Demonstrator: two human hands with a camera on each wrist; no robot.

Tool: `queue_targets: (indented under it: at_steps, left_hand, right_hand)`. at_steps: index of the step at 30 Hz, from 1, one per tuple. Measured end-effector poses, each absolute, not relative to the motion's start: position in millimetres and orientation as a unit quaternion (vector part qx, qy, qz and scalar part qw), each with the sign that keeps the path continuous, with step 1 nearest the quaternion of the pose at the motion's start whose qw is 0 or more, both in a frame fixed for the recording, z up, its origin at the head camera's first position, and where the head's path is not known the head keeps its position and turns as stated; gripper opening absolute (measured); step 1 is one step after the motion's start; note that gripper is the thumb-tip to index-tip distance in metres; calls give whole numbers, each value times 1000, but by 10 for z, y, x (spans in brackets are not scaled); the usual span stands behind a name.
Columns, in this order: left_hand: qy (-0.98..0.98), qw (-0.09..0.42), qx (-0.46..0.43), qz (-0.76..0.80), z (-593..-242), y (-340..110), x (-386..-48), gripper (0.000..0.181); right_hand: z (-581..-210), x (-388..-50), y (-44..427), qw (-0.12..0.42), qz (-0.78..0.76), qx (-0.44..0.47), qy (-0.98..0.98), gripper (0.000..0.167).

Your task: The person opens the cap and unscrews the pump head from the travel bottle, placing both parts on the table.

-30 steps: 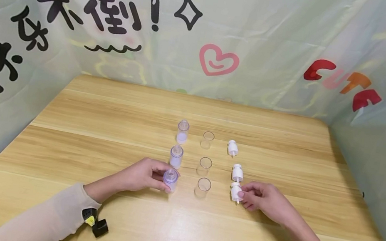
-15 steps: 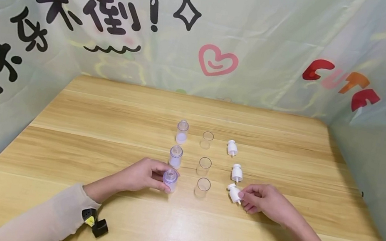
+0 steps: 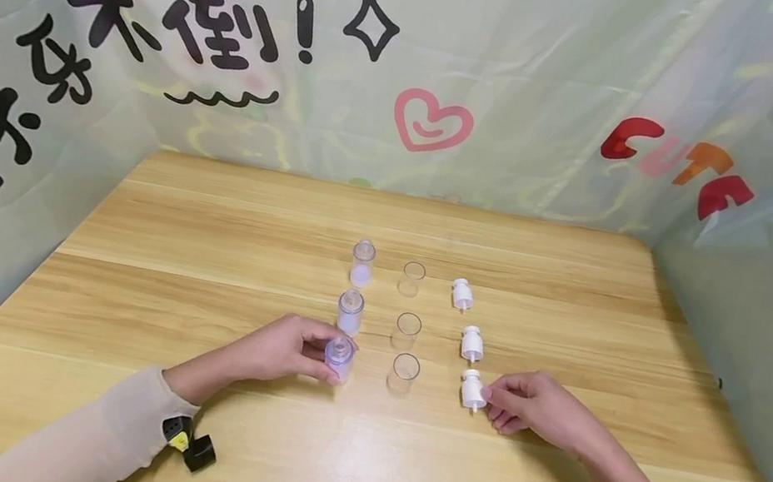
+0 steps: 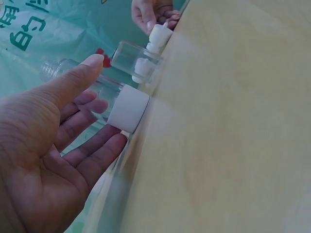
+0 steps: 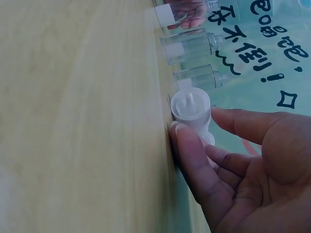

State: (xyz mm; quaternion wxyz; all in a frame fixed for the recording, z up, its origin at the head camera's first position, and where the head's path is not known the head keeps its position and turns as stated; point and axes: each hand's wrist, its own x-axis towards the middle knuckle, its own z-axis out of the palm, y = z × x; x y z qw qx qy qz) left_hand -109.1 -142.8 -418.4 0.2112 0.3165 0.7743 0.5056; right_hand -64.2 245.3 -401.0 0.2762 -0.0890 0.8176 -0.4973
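Note:
My left hand (image 3: 299, 351) holds the nearest of three clear, lilac-tinted bottles (image 3: 339, 360). In the left wrist view the thumb lies along its upper part, and its white base (image 4: 129, 109) shows past the fingers. My right hand (image 3: 536, 406) has its thumb and fingertip at the sides of the nearest white pump head (image 3: 472, 389), which lies on the table with its stem toward me. The right wrist view shows that pump head (image 5: 190, 109) between thumb and finger. Part of the bottle is hidden by the left thumb.
Two more bottles (image 3: 350, 313) stand behind the held one. Three clear caps (image 3: 403, 374) form a middle row. Two other white pump heads (image 3: 472, 344) lie behind the touched one. A printed curtain (image 3: 522, 153) borders the wooden table (image 3: 207, 221).
The nearest pump head first swung to a tilt, then turned back straighter and shifted slightly right, apart from the one behind it. The left hand and its bottle stayed in place.

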Motion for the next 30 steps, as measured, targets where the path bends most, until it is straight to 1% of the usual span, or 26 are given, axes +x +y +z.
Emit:
queue_targets:
  at_steps: [3,9,14,30]
  left_hand:
    - [774,218,318,503,-4174,-1426,-1095,45]
    - [769,228,317,506,-4157,-1434,-1111,54]
    - [777,230,315,494,-4117,-1479,-1119,56]
    - [812,196,311,454,-4020,-1676,-1187,63]
  right_hand:
    - [-4007,-649,2459,278,-496,-91,817,31]
    - [-3997,-667,2465,271,-479,-97,829,31]
    - [-3986,-676,2469,267,-471,-99,835,33]
    - [-3974,-693,2492,258,-458,-96,845,34]
